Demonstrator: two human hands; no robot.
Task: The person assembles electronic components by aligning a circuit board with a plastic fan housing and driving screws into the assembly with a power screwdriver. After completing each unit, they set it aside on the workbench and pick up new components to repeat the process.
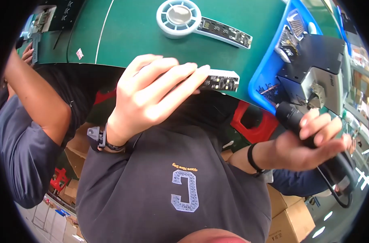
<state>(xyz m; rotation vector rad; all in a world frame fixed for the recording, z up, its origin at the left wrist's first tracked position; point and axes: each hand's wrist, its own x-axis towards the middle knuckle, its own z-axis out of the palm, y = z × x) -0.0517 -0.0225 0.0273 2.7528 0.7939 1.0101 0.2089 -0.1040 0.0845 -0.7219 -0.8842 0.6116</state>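
Nearest me, person in dark shirt (152,166), hands raised at the counter (123,36). L hand (158,91): fingertips pinching a white-cased circuit-board piece (223,82), which sits at the counter's near edge. R hand (320,135): fingers curled round a blk electric screwdriver (289,114), a bit blurred. Red plastic stool (238,117) below the edge, btwn the arms. Counter's green, w/ a white line (103,32) across it & a small pink-white scrap (79,53) on the L. To the R, a blue bin (255,83) w/ screws (268,91) & small bagged parts; blk-and-grey machine (314,52) just beside it. Farther over, a lt-blue ring w/ board arm (229,32) lies flat. Next seat L, co-worker's arm (42,89), dark sleeve; blk equipment (61,16) beyond. Cardboard boxes (292,218) on the floor behind, R side; far R too blurred to tell
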